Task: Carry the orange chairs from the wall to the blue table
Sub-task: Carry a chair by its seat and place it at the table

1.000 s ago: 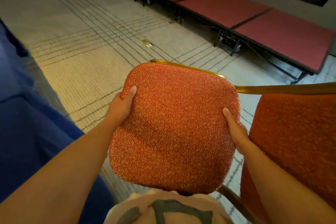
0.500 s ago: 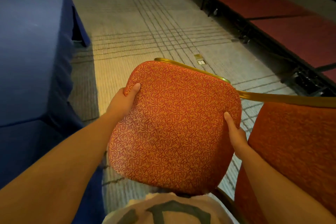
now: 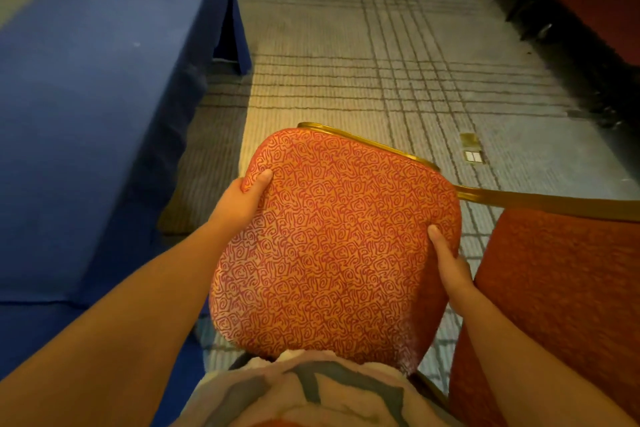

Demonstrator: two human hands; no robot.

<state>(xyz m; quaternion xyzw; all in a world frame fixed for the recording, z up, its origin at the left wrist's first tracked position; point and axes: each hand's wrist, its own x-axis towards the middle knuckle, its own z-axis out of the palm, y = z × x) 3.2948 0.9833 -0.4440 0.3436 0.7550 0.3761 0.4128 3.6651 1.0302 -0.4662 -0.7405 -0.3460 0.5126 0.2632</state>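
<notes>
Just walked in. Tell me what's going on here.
A person holds an orange chair by its patterned pad, with the left hand gripping the left edge and the right hand gripping the right edge, thumbs on top. The pad is tilted, close to the person's front. The blue table runs along the person's left, apart from the chair. More orange upholstery shows at the right; whether it belongs to the same chair is unclear.

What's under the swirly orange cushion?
Its gold frame peeks out along the far edge, with striped carpet below. The cushion hides the chair's legs.
</notes>
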